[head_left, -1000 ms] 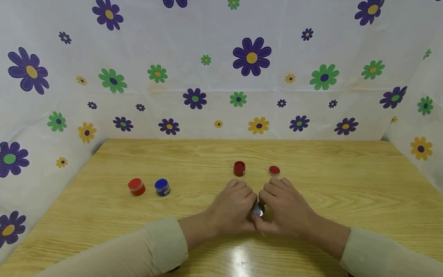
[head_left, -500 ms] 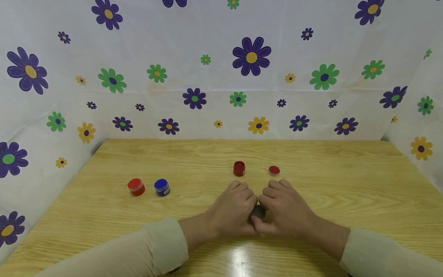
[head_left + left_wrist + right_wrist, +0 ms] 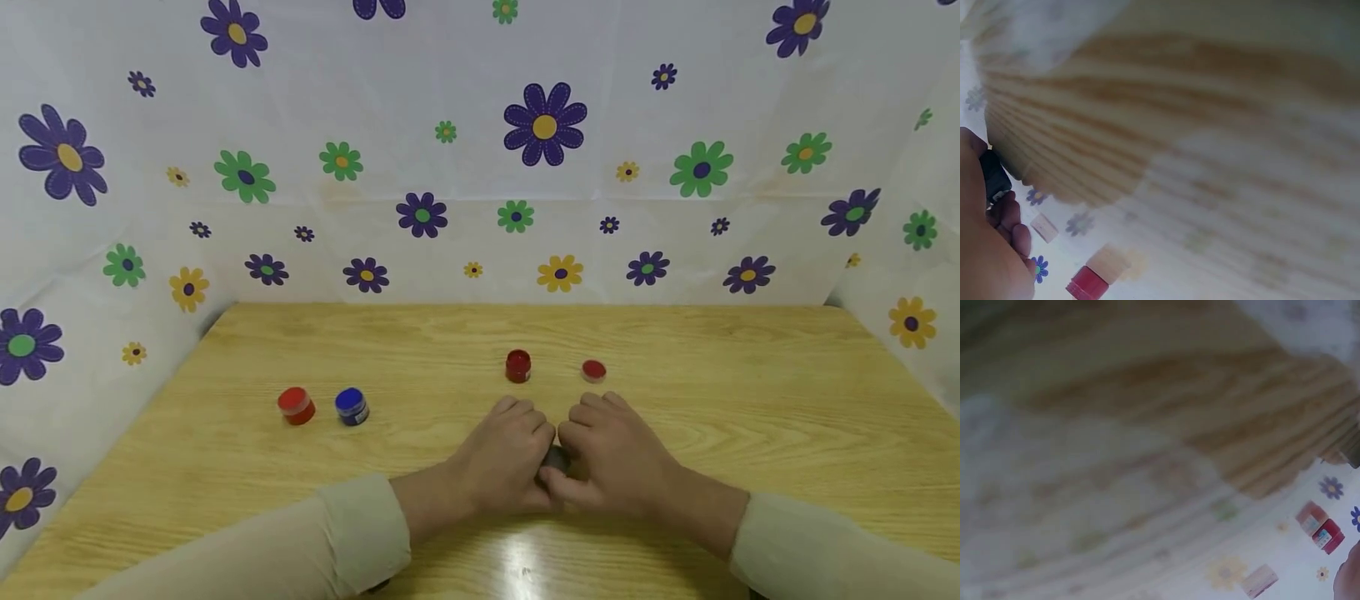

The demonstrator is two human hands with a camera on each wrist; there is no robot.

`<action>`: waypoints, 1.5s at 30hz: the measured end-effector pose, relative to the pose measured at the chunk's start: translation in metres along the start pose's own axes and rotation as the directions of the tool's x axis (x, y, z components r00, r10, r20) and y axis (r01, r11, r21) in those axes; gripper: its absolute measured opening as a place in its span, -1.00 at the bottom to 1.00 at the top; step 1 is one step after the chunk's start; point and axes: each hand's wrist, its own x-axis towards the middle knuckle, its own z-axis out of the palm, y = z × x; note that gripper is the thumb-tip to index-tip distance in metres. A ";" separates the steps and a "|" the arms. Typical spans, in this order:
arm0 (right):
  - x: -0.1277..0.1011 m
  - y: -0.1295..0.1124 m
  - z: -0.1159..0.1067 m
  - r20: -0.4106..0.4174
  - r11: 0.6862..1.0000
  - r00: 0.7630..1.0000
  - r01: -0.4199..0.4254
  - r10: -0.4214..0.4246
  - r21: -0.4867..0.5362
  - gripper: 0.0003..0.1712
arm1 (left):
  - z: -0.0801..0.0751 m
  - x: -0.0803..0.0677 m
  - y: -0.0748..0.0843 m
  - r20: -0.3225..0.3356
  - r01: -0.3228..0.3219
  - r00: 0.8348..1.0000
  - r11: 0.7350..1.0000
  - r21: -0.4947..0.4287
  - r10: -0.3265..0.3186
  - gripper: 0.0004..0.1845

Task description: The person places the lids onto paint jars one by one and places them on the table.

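A small dark paint jar (image 3: 556,460) is held between my two hands, close over the table (image 3: 420,350). My left hand (image 3: 498,458) grips it from the left with curled fingers. From the other side my right hand (image 3: 618,454) pinches it, its thumb lying across the near side of the dark top. The fingers cover most of the jar in the head view. Seen from the left wrist, the dark jar (image 3: 994,178) sits in the left hand's fingers (image 3: 1020,239). Only a sliver of the dark jar (image 3: 1353,449) shows at the right wrist view's edge.
An uncapped dark red paint jar (image 3: 518,367) stands beyond the hands, with its red lid (image 3: 594,371) lying to its right. At left stand a capped red jar (image 3: 296,406) and a capped blue jar (image 3: 352,406). A flower-print cloth (image 3: 465,167) surrounds the table.
The jar's top showed a bright shine one second ago and is now dull and dark, as the jar tilted a little. Both hands stay almost in place; the other jars have not moved.
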 end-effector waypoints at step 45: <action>-0.019 0.048 -0.029 0.202 0.782 0.790 -0.608 0.579 0.135 -0.86 | -0.022 -0.115 -0.120 0.062 0.502 0.861 0.863 0.055 -0.504 -0.61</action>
